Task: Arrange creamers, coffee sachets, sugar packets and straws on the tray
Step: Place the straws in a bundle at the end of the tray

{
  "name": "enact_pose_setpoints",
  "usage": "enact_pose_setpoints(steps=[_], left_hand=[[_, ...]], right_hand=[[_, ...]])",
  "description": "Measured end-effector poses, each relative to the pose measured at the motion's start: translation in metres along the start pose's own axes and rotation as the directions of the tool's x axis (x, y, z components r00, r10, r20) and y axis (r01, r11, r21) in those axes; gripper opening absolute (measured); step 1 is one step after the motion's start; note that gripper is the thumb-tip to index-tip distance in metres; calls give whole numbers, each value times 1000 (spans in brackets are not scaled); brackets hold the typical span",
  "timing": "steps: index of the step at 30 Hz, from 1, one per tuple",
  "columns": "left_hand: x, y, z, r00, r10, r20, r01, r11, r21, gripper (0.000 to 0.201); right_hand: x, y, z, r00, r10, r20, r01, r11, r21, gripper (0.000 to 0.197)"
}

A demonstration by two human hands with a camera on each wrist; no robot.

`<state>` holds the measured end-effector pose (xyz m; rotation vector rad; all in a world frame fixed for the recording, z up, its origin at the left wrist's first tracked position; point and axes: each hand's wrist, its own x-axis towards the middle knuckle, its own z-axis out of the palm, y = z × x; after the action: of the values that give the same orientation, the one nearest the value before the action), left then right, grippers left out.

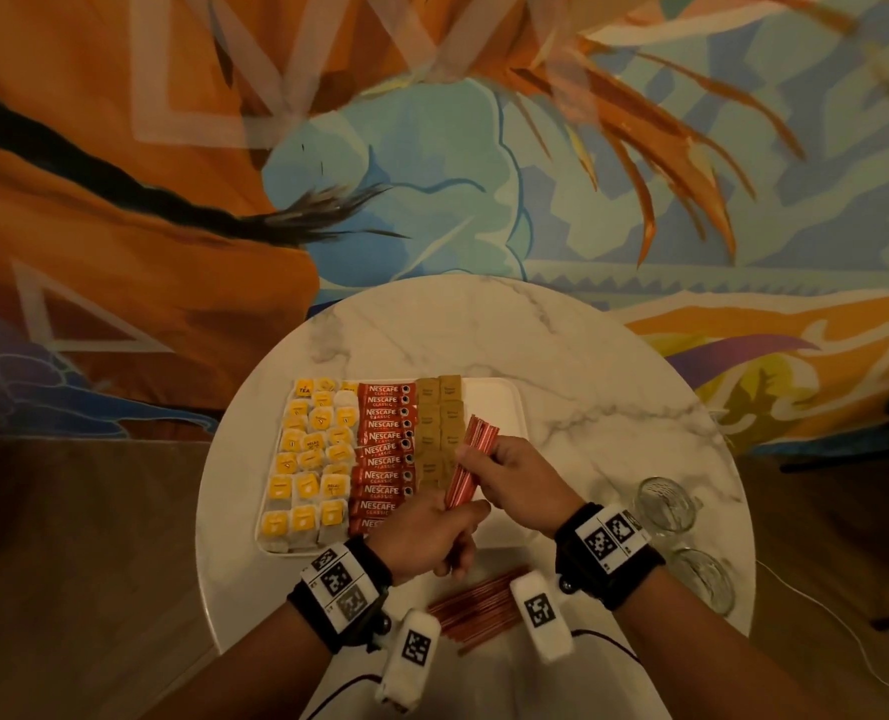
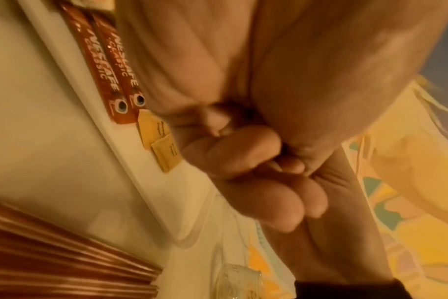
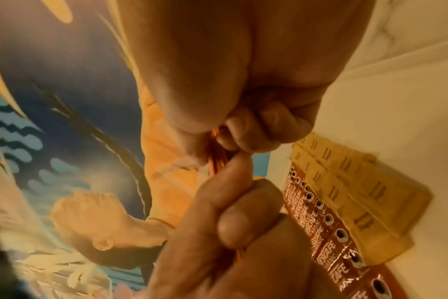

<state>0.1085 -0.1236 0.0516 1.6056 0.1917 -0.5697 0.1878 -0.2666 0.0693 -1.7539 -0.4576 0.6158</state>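
Gripping straw bundle [image 1: 471,462], right hand [image 1: 518,480] fingers upper, left hand [image 1: 427,535] fingers lower, above tray [image 1: 505,407]

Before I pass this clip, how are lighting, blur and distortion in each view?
Head: dim and warm, wide-angle bending, Nescafe sachets legible. Left wrist: amber cast, left hand soft, loose straws smeared. Right wrist: soft throughout, right hand fills the frame.
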Motion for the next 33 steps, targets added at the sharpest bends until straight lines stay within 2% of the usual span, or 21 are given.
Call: enact_pose_setpoints(steps=[5, 10, 13, 15, 17, 20, 23, 28, 33], left_hand=[[20, 6, -2, 999, -9, -33, 12, 994, 108, 23], [38, -1, -20, 994, 95, -59, -65, 919, 388, 41], [37, -12, -26, 992, 125, -22, -86, 790, 606, 40], [35, -19, -24, 995, 97, 31, -90, 699, 709, 46], [31, -22, -17, 993, 42, 111, -115, 564, 818, 57], [24, -22, 0, 982, -78, 173, -131, 380, 916, 62], [19, -27, 13, 971, -126, 202, -162, 269, 949, 70], [15, -35, 24, 963, -150, 224, -187, 224, 956, 80], [10, -36, 29, 967, -144, 210, -173, 233, 957, 62]], right_hand=[[27, 2, -14, 998, 58, 14, -55, 982, -180, 37], [66, -7, -42, 985, 167, -37, -169, 924, -344, 42], [96, -6, -63, 971, 234, -49, -227, 842, -490, 42], [117, 2, -71, 952, 300, -64, -283, 777, -562, 44], [132, 10, -73, 937, 341, -79, -316, 728, -609, 45], [145, 14, -70, 926, 370, -80, -334, 700, -632, 44], [155, 21, -62, 909, 414, -55, -345, 669, -658, 45], [168, 29, -55, 897, 436, -76, -359, 617, -700, 40], [171, 29, -53, 926, 357, -123, -311, 539, -783, 40]])
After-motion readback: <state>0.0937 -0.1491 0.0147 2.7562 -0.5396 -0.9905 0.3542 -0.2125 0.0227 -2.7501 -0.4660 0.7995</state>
